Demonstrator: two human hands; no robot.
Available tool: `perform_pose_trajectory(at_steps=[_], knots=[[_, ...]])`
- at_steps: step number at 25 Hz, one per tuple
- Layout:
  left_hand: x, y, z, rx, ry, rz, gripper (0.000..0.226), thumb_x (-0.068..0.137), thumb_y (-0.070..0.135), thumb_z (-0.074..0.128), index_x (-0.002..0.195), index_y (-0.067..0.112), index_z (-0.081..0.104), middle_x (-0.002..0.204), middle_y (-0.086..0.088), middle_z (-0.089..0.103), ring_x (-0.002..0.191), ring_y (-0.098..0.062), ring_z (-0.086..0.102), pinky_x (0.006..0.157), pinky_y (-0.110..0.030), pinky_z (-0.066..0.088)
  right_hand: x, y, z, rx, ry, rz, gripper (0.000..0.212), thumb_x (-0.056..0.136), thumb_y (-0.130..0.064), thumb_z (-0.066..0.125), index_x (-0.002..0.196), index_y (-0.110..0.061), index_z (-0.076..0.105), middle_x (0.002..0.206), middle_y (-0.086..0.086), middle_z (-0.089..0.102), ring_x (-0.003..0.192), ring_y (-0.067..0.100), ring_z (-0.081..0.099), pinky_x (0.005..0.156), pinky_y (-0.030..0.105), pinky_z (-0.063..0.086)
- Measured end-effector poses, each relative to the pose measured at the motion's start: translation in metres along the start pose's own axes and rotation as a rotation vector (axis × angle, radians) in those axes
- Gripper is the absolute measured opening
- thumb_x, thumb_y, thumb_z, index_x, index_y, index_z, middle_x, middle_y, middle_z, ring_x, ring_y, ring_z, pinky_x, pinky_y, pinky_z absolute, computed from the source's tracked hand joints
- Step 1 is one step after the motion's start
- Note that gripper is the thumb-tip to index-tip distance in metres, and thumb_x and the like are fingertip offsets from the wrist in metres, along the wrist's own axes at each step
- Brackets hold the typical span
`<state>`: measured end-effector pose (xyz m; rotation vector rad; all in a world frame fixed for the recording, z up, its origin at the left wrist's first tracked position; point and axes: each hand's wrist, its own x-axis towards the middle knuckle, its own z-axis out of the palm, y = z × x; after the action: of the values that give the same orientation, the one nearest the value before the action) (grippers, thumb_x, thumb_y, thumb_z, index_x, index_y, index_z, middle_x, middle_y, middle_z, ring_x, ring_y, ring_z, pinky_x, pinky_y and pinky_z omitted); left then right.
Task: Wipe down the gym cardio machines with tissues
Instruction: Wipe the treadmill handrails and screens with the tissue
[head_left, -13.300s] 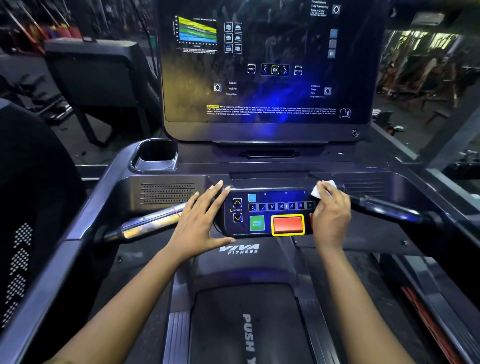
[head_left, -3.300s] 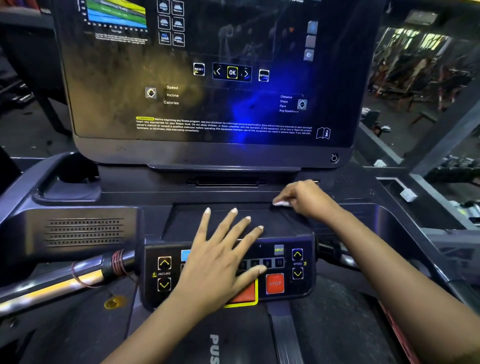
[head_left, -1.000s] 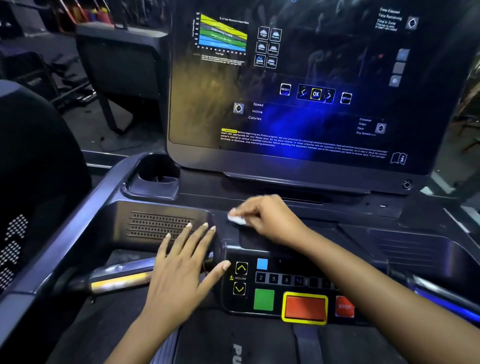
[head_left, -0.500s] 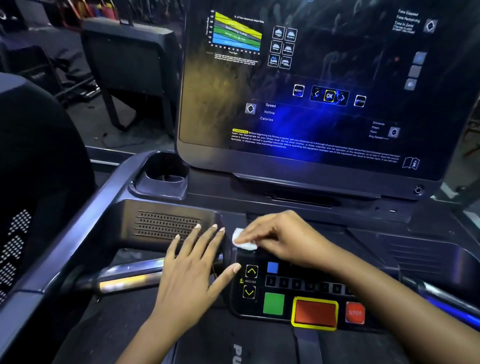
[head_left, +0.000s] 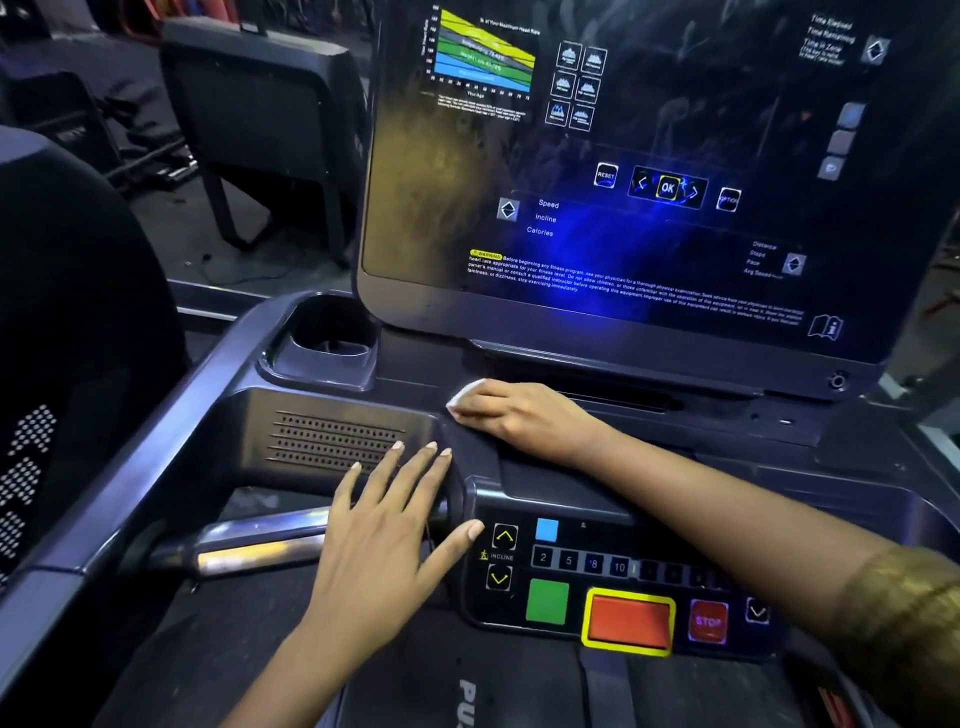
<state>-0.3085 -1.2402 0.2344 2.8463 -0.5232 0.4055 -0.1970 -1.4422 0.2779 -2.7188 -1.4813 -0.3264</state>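
Observation:
A dark treadmill console (head_left: 363, 410) fills the view, with a large display panel (head_left: 623, 171) above it. My right hand (head_left: 519, 415) presses a small white tissue (head_left: 464, 396) flat on the console's shelf, just below the display's lower left corner. Only the tissue's left edge shows past my fingers. My left hand (head_left: 384, 551) lies flat with fingers spread, over the chrome handlebar (head_left: 249, 545) and against the left side of the button panel (head_left: 597, 582).
A cup holder (head_left: 327, 338) sits at the console's back left. A speaker grille (head_left: 332, 436) lies left of my left hand. The button panel carries green, red and STOP keys. Another dark machine (head_left: 62, 338) stands to the left, and gym equipment behind.
My right hand has slid the tissue away from me, from the top edge of the button panel up to the shelf under the display. My left hand stays put.

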Motion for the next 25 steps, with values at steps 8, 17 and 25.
perform_pose_trajectory(at_steps=[8, 17, 25], knots=[[-0.001, 0.000, 0.000, -0.010, 0.004, 0.000, 0.072, 0.096, 0.066, 0.014, 0.134, 0.020, 0.054, 0.138, 0.005, 0.054, 0.131, -0.021, 0.047, 0.103, -0.042, 0.025, -0.069, 0.014, -0.025, 0.177, -0.069, 0.319, 0.021, 0.081, -0.007, 0.055, 0.088, -0.010, 0.075, 0.096, 0.001, 0.073, 0.087, 0.018, 0.069, 0.078, 0.021, 0.049], [0.000, -0.001, 0.001, -0.029, -0.015, -0.004, 0.075, 0.095, 0.067, 0.012, 0.133, 0.019, 0.056, 0.135, 0.006, 0.057, 0.130, -0.021, 0.048, 0.102, -0.041, 0.025, -0.040, -0.012, -0.022, 0.240, -0.088, 0.961, 0.013, 0.081, -0.014, 0.067, 0.091, -0.015, 0.076, 0.095, 0.003, 0.073, 0.098, 0.018, 0.065, 0.084, 0.022, 0.044], [0.000, -0.001, -0.002, -0.059, -0.016, 0.006, 0.077, 0.095, 0.067, 0.011, 0.130, 0.018, 0.059, 0.131, 0.005, 0.060, 0.125, -0.022, 0.053, 0.099, -0.040, 0.027, -0.012, -0.025, -0.027, 0.458, -0.090, 0.888, 0.016, 0.081, -0.010, 0.070, 0.096, -0.010, 0.075, 0.096, 0.005, 0.073, 0.094, 0.009, 0.065, 0.072, 0.001, 0.040]])
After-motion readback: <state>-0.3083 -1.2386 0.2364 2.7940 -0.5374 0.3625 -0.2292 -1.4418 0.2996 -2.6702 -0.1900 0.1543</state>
